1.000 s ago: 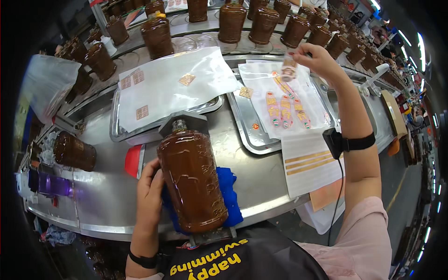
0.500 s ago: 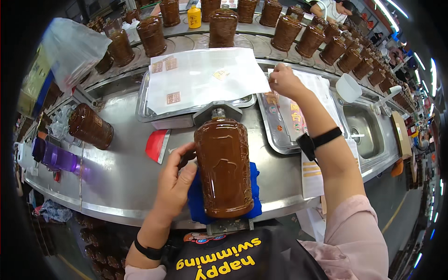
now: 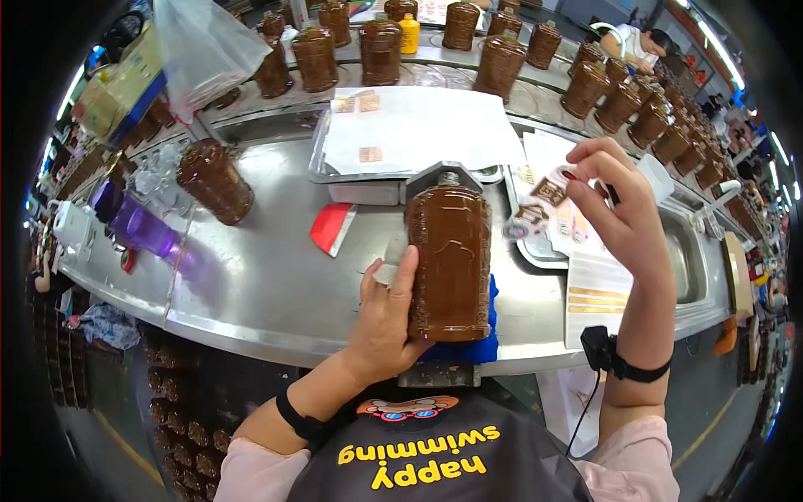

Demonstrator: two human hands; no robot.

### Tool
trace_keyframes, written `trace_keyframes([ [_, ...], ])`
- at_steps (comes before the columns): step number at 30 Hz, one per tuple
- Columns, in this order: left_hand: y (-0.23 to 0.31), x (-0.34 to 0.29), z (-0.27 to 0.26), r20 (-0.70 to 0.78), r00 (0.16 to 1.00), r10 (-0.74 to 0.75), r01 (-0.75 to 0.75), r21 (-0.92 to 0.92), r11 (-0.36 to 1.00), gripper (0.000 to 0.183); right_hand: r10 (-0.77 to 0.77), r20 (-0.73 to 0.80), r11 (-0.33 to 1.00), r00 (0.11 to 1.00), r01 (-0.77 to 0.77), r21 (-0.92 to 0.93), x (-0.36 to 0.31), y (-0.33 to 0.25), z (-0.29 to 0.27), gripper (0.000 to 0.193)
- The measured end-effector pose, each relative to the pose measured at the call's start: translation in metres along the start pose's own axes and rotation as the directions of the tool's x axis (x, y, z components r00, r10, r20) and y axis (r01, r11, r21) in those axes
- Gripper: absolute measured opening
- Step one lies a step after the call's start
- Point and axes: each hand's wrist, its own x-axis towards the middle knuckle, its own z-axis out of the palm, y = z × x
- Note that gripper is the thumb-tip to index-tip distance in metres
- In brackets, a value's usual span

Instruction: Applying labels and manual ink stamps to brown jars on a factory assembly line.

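Note:
A brown glass bottle (image 3: 449,263) with embossed sides lies tilted on a stand padded with blue cloth (image 3: 481,339), its neck against a grey metal rest (image 3: 452,171). My left hand (image 3: 381,314) is closed against the bottle's lower left side, thumb along the glass. Something pale and whitish (image 3: 387,274) shows at its fingertips; I cannot tell what. To the right, my right hand (image 3: 615,192) pinches a thin label (image 3: 549,192) with a brown square print, held over a metal tray (image 3: 539,255) of printed label sheets. Other printed pieces hang or lie just below it.
White sheets (image 3: 435,125) cover another tray behind the bottle. A red scraper (image 3: 329,227), another brown bottle (image 3: 213,182) and a purple water bottle (image 3: 138,222) stand or lie leftward. Rows of bottles (image 3: 500,67) line the conveyor behind. A sink (image 3: 686,259) is at right; a co-worker (image 3: 636,46) sits far right.
My right hand has come away from the white sheet's corner and now holds a label. My left hand has moved lower, against the bottle's side. The whole view has shifted.

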Motion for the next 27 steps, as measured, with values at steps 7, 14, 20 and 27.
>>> trace_keyframes([
  [7,-0.001,-0.001,-0.007,0.018,0.998,0.063,-0.066,0.217,0.974,0.095,-0.123,-0.013,0.929,0.992,0.119,0.35,0.0,-0.036,0.009,0.006],
  [14,-0.003,0.013,-0.011,0.01,0.991,-0.135,0.106,-0.675,0.731,0.091,0.004,0.054,0.948,0.999,-0.021,0.319,-0.007,0.001,0.084,0.013],
  [20,0.013,0.043,-0.003,-0.036,0.954,-0.297,0.276,-0.275,0.921,0.099,0.091,0.018,0.91,0.996,-0.09,0.405,-0.011,0.014,0.101,0.014],
  [27,0.005,0.039,-0.004,0.127,0.946,-0.298,0.312,-0.6,0.736,0.103,0.123,0.095,0.901,0.988,-0.151,0.407,-0.01,0.012,0.102,0.011],
])
